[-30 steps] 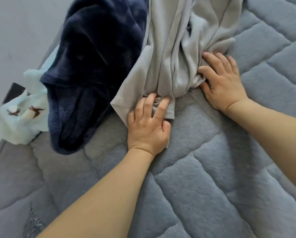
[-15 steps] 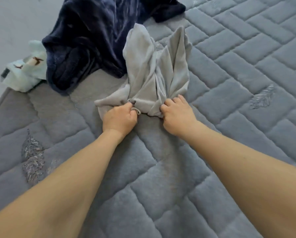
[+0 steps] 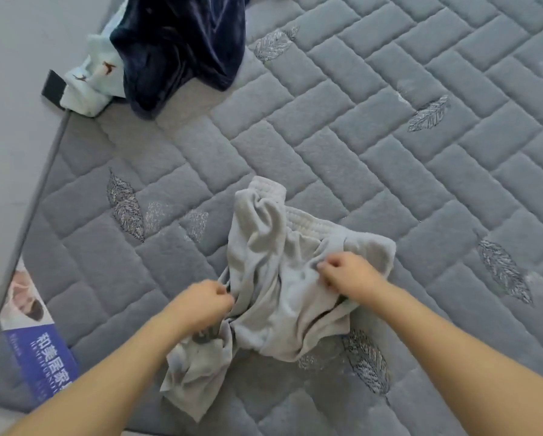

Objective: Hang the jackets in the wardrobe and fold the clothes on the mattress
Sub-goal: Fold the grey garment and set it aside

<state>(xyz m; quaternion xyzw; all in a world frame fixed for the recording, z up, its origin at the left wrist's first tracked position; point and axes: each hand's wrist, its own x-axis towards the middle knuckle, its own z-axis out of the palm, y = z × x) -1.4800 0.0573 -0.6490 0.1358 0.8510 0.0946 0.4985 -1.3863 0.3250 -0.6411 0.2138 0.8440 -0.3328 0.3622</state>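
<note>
Head view: nearest, two bare forearms reach in from the near edge of the mattress [image 3: 389,127], a grey quilted pad stitched in a brick pattern with embroidered leaves scattered over it. At its near left corner a blue label [image 3: 43,357] with white characters lies on the surface.

Between the arms, near the near edge, lies a crumpled light grey garment [image 3: 273,278], bunched and creased, its ribbed band at the far end and a loose flap trailing toward the near edge. The left hand [image 3: 201,305] sits at the garment's left side with fingers curled in, gripping a gathered fold of the cloth. The right hand [image 3: 347,276] rests on top of the garment toward its right side, fingers bent and pinching a bit of fabric; the view is motion-blurred, so single fingers cannot be told apart.

Farther off, well apart from the grey garment, a dark navy plush garment [image 3: 182,48] lies heaped at the far left edge of the mattress. Just beside it, on its left, a pale mint cloth [image 3: 89,80] with small brown figures hangs over that edge, touching a small black object [image 3: 53,87].
</note>
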